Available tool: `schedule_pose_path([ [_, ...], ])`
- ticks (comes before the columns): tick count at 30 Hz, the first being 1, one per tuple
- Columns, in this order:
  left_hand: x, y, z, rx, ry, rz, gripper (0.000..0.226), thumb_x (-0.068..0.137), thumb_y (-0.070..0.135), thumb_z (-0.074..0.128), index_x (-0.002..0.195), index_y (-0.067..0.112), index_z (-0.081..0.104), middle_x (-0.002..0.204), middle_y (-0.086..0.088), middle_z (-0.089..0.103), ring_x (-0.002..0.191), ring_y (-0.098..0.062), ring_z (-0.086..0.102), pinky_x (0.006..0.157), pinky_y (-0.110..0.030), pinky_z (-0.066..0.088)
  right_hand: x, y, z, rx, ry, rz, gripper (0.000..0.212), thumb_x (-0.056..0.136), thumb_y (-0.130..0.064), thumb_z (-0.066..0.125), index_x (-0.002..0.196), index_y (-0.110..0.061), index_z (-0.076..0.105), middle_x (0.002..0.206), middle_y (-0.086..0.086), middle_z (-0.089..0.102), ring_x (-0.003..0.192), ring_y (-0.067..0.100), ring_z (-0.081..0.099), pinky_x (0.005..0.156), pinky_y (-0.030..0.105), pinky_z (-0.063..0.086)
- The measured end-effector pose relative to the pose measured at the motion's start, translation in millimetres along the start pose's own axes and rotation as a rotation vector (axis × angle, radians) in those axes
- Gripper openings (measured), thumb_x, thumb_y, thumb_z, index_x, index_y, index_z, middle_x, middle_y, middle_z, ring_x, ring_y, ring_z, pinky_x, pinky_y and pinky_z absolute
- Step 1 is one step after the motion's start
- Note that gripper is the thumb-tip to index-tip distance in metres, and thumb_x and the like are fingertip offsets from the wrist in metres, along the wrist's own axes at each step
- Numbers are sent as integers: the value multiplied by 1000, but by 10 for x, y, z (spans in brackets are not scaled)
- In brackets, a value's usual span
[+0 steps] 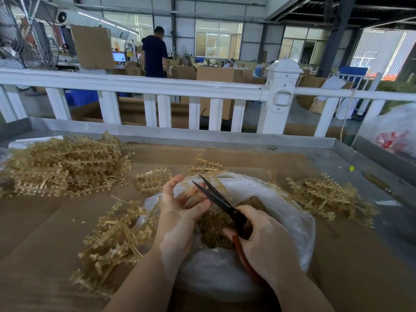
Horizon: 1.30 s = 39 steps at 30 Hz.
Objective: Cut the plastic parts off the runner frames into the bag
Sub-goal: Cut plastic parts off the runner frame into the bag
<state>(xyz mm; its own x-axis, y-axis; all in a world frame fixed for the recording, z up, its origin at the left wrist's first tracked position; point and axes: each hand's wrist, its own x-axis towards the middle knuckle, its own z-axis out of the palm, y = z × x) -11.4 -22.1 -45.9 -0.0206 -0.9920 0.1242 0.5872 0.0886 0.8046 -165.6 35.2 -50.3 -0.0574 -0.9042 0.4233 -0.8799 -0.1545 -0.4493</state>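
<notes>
At lower centre the open bag (281, 199) lay half full of cut parts (216, 224). Over it your left hand (180, 206) curled its fingers around a runner frame (191, 192), while your right hand (263, 239) gripped the scissors (222, 203), blades parted. You were mid-cut; next needed closing on a stem, I judge.

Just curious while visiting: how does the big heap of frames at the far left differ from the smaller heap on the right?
The left heap is larger and piled higher; the right heap is lower and thinner. The left heap lies well away from the plastic bag; the right heap lies next to it. Both are tan plastic runner frames on cardboard.
</notes>
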Motion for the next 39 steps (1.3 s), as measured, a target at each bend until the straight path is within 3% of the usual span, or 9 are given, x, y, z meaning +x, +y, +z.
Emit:
schedule_pose_path([
  [5, -14, 12, -10, 4, 68, 10, 50, 70, -4, 69, 102, 27, 47, 74, -3, 69, 75, -21, 70, 49, -22, 54, 0, 9, -7, 12, 37, -9, 30, 80, -54, 62, 105, -37, 58, 87, -16, 62, 83, 1, 55, 73, 16, 43],
  [11, -6, -14, 31, 71, 56, 32, 13, 72, 6, 67, 80, 12, 58, 76, -13, 69, 68, -17, 68, 59, -22, 56, 10, 3, -25, 29, 86, 14, 30, 77, -55, 65, 101, -37, 63, 82, -15, 62, 82, 4, 55, 68, 19, 39],
  [16, -4, -6, 37, 28, 8, 36, 40, 65, -9, 65, 99, 10, 61, 75, -3, 67, 75, -14, 70, 65, -20, 56, 6, 2, -12, -2, 104, 18, 38, 77, -59, 62, 107, -37, 64, 84, -14, 63, 84, 7, 56, 67, 17, 36],
  [21, -10, -22, 31, 102, 10, 65, 35, 78, -15, 59, 99, 13, 60, 69, 4, 67, 77, -11, 68, 70, -19, 55, 0, 11, 11, -62, 137, 9, 45, 74, -61, 63, 108, -33, 68, 80, -12, 63, 81, 11, 59, 68, 18, 38],
  [23, -8, -23, 44, 109, 16, 63, 29, 79, -15, 59, 99, 6, 63, 71, -2, 64, 83, -20, 66, 80, -28, 56, -1, 6, 13, -88, 141, 9, 46, 73, -63, 61, 107, -33, 69, 77, -12, 62, 78, 11, 59, 66, 18, 38],
  [26, -17, -26, 69, 101, 22, 30, 33, 72, -9, 63, 105, -6, 63, 90, -23, 60, 94, -34, 62, 92, -39, 53, -2, 8, 27, -122, 126, 10, 49, 73, -67, 55, 109, -35, 68, 80, -12, 63, 80, 9, 59, 66, 16, 35],
  [30, -12, -6, 38, 39, -23, -28, 33, 64, -3, 65, 96, 0, 66, 77, -11, 71, 65, -12, 68, 55, -17, 53, 7, 14, 46, -124, 98, 28, 50, 74, -67, 56, 112, -36, 66, 83, -12, 62, 85, 10, 58, 69, 19, 41],
  [36, 16, -15, 25, -70, -34, -127, 24, 61, -3, 64, 78, 10, 76, 71, -4, 72, 62, -8, 69, 55, -16, 53, 14, 2, 35, -102, 86, 56, 47, 75, -65, 58, 114, -38, 64, 88, -12, 61, 90, 11, 57, 75, 26, 47],
  [39, 13, -17, 30, -91, -18, -120, 34, 61, -6, 64, 92, 6, 70, 70, -4, 71, 65, -10, 69, 59, -18, 55, 13, 2, 23, -73, 76, 52, 48, 76, -64, 58, 114, -36, 63, 89, -11, 62, 92, 12, 57, 79, 28, 48],
])
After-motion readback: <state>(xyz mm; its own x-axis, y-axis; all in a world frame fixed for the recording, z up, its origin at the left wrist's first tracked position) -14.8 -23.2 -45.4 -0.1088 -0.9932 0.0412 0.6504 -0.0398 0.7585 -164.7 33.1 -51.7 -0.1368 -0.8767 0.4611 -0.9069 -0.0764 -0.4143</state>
